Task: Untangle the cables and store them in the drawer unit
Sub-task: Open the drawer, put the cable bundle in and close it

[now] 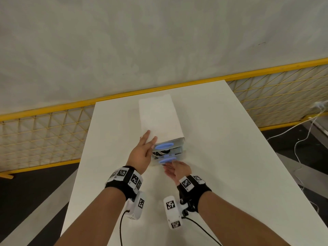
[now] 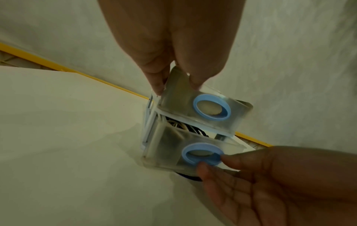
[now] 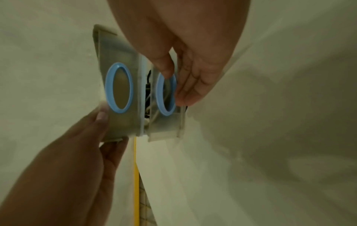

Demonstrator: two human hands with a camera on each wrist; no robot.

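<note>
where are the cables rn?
Inside the lower drawer of the drawer unit at table centre, visible through the gap under the upper drawer; the right hand touches its blue ring handle.

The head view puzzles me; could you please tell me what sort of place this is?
Probably a fenced recording bay in a workshop or lab, not a home: a bare white table stands against a yellow mesh barrier, loose cables trail on the dark floor, and both wrists wear marker-tagged camera bands.

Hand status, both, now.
Left hand: open, flat fingers steadying the drawer unit.
Right hand: open, fingertips touching the lower drawer at its blue handle ring.
</note>
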